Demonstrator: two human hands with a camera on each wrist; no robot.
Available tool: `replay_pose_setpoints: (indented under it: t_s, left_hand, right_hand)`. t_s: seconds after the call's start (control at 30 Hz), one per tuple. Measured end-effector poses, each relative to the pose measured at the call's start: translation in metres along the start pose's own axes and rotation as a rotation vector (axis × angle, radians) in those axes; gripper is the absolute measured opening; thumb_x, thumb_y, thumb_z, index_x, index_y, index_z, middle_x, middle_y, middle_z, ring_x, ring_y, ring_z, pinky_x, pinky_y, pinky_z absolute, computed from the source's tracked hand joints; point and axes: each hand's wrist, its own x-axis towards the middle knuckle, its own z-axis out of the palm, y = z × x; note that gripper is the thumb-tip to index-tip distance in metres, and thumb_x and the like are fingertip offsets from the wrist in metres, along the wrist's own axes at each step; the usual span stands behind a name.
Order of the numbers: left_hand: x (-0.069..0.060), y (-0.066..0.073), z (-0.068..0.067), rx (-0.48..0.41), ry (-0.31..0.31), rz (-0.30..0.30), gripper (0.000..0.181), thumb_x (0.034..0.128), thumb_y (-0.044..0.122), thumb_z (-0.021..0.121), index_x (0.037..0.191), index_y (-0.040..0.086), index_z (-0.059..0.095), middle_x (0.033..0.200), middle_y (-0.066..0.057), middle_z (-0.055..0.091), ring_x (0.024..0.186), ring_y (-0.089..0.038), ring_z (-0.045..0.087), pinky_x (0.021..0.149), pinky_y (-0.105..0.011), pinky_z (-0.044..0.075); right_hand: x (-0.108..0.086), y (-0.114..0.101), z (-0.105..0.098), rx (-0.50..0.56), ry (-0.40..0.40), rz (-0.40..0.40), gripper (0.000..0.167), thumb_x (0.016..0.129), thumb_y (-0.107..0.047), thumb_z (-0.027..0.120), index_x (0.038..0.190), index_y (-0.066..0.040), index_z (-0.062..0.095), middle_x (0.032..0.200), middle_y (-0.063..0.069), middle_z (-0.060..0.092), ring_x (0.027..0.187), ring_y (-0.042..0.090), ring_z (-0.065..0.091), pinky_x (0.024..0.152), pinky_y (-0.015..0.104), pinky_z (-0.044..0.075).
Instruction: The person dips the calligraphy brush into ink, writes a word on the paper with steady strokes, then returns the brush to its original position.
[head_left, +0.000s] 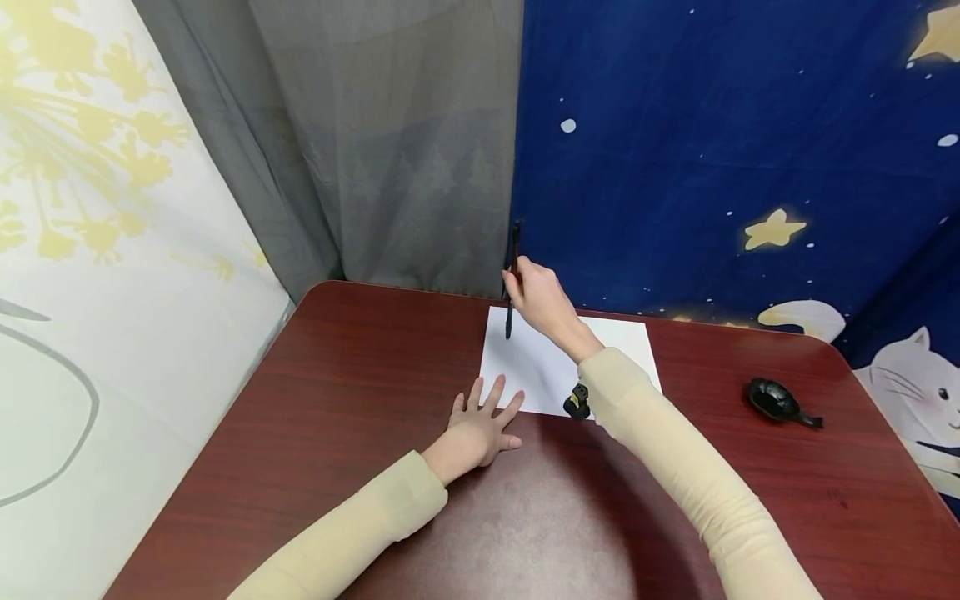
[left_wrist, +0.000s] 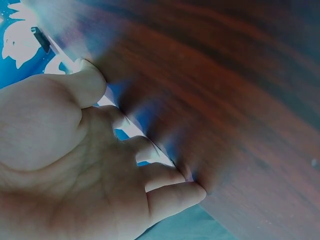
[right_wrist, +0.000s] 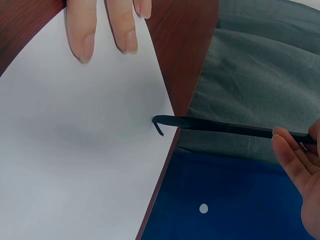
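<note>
A white sheet of paper (head_left: 543, 375) lies on the table near its far edge. My right hand (head_left: 542, 296) pinches a dark writing brush (head_left: 510, 317) by its shaft above the sheet. In the right wrist view the bristle tip of the brush (right_wrist: 225, 127) touches the paper (right_wrist: 75, 175). A short black stroke (right_wrist: 159, 130) shows at that tip, close to the sheet's edge. Flat with spread fingers, my left hand (head_left: 480, 429) rests across the paper's near left edge. Its fingertips (right_wrist: 131, 42) lie on the sheet, while the palm fills much of the left wrist view.
A small black dish with a handle (head_left: 776, 402) sits on the right of the reddish-brown table (head_left: 337, 375). Behind the table hang a grey curtain (head_left: 405, 150) and a blue starry curtain (head_left: 660, 167). A black wrist device (head_left: 577, 404) is at my right cuff.
</note>
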Motion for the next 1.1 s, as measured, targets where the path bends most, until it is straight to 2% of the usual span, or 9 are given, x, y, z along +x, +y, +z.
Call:
replay_pose_setpoints:
  t_s: [1.1]
  left_hand:
    - [-0.0016, 0.0015, -0.0027, -0.001, -0.011, -0.004, 0.072, 0.101, 0.064, 0.03, 0.163, 0.04, 0.0, 0.169, 0.001, -0.011, 0.155, -0.031, -0.004, 0.121, -0.05, 0.019]
  right_hand:
    - [-0.0046, -0.0025, -0.002, 0.019, -0.004, 0.028, 0.023, 0.105, -0.014, 0.052, 0.086, -0.002, 0.057, 0.069, 0.009, 0.056, 0.057, 0.02, 0.053, 0.052, 0.031, 0.046]
